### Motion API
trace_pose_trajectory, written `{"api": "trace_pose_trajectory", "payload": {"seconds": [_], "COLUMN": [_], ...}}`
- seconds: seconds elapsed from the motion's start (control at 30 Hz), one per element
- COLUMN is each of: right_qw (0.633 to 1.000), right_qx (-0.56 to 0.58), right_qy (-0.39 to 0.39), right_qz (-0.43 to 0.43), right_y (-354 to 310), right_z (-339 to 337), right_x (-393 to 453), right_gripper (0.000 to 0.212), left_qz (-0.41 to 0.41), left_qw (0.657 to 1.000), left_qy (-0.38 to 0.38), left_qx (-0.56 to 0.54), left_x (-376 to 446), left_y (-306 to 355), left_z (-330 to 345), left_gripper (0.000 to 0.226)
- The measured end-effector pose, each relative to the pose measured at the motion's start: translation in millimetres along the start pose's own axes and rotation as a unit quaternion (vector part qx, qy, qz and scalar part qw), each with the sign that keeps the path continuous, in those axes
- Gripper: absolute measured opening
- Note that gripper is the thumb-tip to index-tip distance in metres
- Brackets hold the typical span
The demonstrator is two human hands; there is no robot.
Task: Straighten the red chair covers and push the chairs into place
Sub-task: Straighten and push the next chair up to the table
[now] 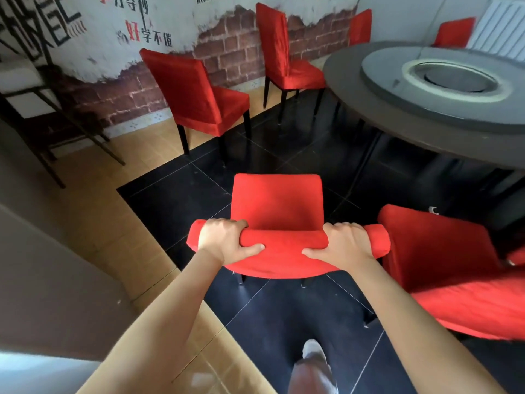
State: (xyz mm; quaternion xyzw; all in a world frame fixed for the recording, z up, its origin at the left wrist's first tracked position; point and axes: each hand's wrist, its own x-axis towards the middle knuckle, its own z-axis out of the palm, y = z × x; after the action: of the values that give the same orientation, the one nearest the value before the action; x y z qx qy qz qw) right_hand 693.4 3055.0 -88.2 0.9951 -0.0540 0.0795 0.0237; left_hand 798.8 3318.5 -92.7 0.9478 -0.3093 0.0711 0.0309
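A chair in a red cover (277, 206) stands right in front of me on the black floor, its seat facing away toward the round table (426, 129). My left hand (227, 241) grips the left part of the backrest top, fingers over the front and thumb behind. My right hand (345, 244) grips the right part the same way. The cover looks smooth on the seat. Another red-covered chair (443, 251) stands close on the right, angled to the table.
Two more red-covered chairs, one (193, 95) at the left and one (284, 49) further back, stand along the brick-pattern wall; others (453, 32) stand behind the table. A dark frame chair (34, 89) stands at far left. A brown counter (42, 265) runs along my left. My foot (312, 351) is below.
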Motion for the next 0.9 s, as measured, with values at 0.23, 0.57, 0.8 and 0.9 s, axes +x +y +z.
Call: {"api": "trace_pose_trajectory", "payload": {"seconds": [0.23, 0.57, 0.8, 0.9], "right_qw": [0.999, 0.997, 0.994, 0.994], "right_qx": [-0.010, -0.016, -0.062, -0.064], "right_qy": [-0.006, -0.003, -0.006, -0.020], "right_qz": [0.050, 0.080, 0.085, 0.090], "right_y": [5.8, 27.2, 57.4, 59.2], "right_z": [-10.8, -11.6, -4.0, -2.4], "right_x": [-10.2, 27.9, 71.4, 85.5], "right_gripper": [0.069, 0.066, 0.071, 0.069], "left_qz": [0.057, 0.085, 0.092, 0.099], "left_qw": [0.998, 0.996, 0.996, 0.995], "left_qy": [-0.003, -0.015, -0.002, -0.013], "left_qx": [-0.004, -0.001, 0.001, -0.004], "left_x": [31.3, 92.5, 140.1, 157.8], "left_y": [4.7, 4.4, 8.8, 3.7], "left_z": [-0.2, -1.8, -1.3, 0.6], "left_gripper": [0.086, 0.076, 0.078, 0.077]}}
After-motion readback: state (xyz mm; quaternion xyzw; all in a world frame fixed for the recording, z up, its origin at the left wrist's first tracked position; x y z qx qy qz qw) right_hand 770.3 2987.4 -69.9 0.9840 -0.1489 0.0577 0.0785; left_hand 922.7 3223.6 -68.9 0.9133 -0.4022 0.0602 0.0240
